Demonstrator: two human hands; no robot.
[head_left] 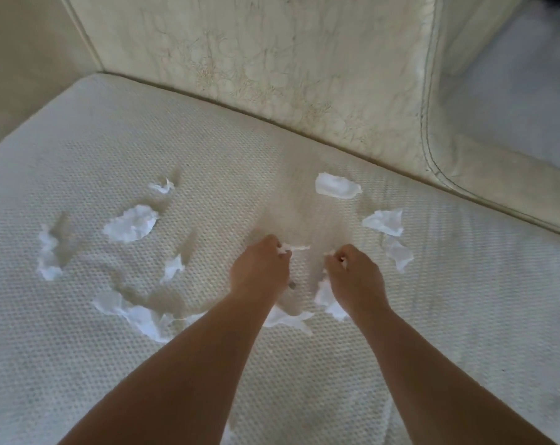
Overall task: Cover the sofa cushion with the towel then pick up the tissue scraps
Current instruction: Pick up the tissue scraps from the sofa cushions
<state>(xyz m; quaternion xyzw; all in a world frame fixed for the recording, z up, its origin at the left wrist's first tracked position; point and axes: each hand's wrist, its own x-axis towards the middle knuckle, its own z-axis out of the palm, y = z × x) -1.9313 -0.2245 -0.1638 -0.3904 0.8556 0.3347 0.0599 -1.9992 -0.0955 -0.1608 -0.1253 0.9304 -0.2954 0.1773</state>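
Towel (pixel 304 364) with a pale, dotted waffle weave lies spread flat over the sofa cushion, reaching up to the seam where the backrest (pixel 288 59) begins. That backrest is cream upholstery with a worn, crackled surface and a piped edge curving down at its right end. No container is in view; every tissue scrap lies loose on the towel.

Taking the left hand (pixel 261 268) as the landmark: it rests curled near the towel's middle, fingers pinched shut on a small white tissue scrap (pixel 285 250) at its fingertips. Just right of it, with a narrow strip of bare towel between, the right hand (pixel 355 277) is likewise closed on a bit of tissue (pixel 343 261), with a crumpled piece (pixel 325 297) touching its inner edge.

Left of the left hand lie several torn, wrinkled white scraps: a broad one (pixel 131 223), a small twisted one (pixel 163 186) beyond it, a long ragged one (pixel 47 256) furthest left, a little one (pixel 173 268) nearer, and a larger strip (pixel 134 313) below it. Beyond and right of the left hand sit a smooth oval scrap (pixel 336 186) close to the backrest seam, a folded one (pixel 384 221), and a narrow one (pixel 399 256). Another scrap (pixel 288 317) lies between the two forearms.

Towel surface nearest the camera and at the far right is bare, giving open room; the towel's left edge falls away at the upper left
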